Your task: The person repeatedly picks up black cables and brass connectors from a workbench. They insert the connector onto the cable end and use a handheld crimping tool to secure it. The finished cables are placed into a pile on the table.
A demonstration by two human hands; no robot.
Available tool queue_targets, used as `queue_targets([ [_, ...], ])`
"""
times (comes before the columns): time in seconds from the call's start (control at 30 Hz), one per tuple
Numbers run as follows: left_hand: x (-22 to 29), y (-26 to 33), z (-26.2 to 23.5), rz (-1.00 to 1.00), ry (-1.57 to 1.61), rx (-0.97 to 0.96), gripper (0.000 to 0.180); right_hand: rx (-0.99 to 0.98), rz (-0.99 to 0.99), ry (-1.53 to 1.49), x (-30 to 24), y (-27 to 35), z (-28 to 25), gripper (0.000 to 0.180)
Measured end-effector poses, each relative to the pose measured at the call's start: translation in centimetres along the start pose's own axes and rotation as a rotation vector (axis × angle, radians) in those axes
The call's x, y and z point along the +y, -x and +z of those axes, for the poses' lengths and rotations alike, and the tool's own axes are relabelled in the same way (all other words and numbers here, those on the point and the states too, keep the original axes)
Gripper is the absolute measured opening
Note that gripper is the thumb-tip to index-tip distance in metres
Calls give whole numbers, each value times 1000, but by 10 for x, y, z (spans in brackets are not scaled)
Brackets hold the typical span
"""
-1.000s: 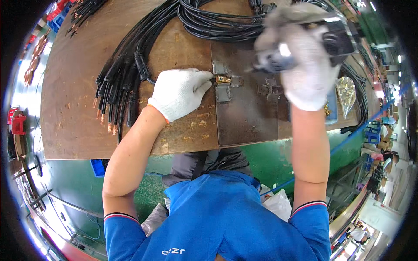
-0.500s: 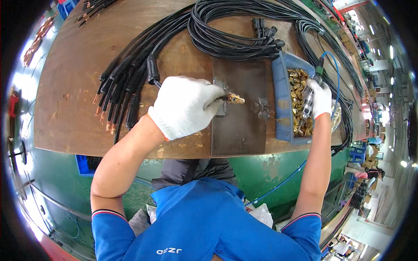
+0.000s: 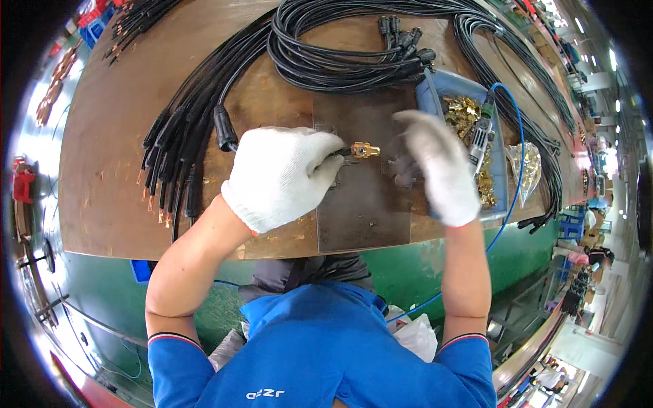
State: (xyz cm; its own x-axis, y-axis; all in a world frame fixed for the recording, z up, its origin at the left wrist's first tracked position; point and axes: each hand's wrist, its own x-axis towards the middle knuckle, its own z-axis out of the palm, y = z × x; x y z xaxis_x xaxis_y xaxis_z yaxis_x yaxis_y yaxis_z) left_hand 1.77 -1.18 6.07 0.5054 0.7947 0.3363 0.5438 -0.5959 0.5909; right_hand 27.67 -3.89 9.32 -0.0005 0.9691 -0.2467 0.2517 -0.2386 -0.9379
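My left hand [image 3: 282,177], in a white knit glove, is closed on a black cable's end, fingers pinched just behind a brass connector [image 3: 365,149]. The connector points right, above the dark metal plate [image 3: 364,217] on the table. My right hand [image 3: 442,170], gloved too, is blurred by motion between the plate and the blue bin [image 3: 501,187]; its fingers look stretched out and apart, with nothing seen in them. A grey and green air-powered hand tool [image 3: 480,139] on a blue hose [image 3: 522,136] lies in the bin, on brass fittings [image 3: 462,112].
Black cables with bare copper ends [image 3: 180,146] lie to the left, and a coil of black cable [image 3: 326,64] lies beyond the plate. A clear plastic bag [image 3: 527,170] of brass parts sits right of the bin. The table's front edge [image 3: 286,256] runs before me.
My right hand has let go of the air tool, left in the bin, and moved left toward the plate. My left hand still holds the cable end with the brass connector.
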Motion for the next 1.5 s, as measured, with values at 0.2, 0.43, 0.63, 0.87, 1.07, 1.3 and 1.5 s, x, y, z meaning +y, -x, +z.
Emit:
queue_targets([
  [0.2, 7, -4, -1, -18, 55, -30, 23, -69, -216, -204, 39, -5, 41, 28],
  [0.43, 8, 4, 5, 253, -201, 69, 16, -150, -83, -391, 45, 1, 33, 29],
  [0.63, 5, 8, 7, 206, -145, 96, 33, -117, -161, -408, 44, 3, 35, 29],
  [0.87, -23, 29, -63, 29, -323, -62, 74, -175, -283, -411, 39, 1, 17, 29],
  [1.07, -57, 40, -56, -6, -466, -72, 63, -246, -283, -520, 44, 2, 18, 27],
  [1.3, -48, 29, -54, 113, -485, -42, 48, -175, -229, -557, 42, 11, 18, 24],
  [1.5, 3, 35, -36, 98, -213, -82, 47, -136, -300, -167, 18, 40, 30, 25],
])
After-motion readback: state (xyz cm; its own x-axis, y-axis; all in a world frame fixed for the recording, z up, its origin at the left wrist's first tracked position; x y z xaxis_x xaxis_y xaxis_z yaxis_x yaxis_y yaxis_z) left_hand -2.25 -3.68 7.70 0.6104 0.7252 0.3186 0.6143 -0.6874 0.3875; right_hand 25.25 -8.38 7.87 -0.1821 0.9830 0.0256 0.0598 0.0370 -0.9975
